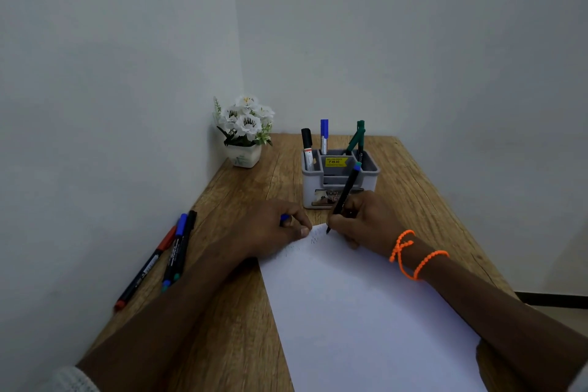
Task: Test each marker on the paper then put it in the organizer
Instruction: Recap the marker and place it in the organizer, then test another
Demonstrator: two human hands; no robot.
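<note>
Right hand (366,219) curled round black marker (344,197), blue end up, tip touching far corner of paper (366,312). Left hand (270,229) fingers bent, pinching blue cap (285,217), thumb on paper edge. Faint scribbles near tip. Grey organizer (339,180) just beyond on counter (241,312), four markers standing inside. Three markers (165,258) lying at left edge
</note>
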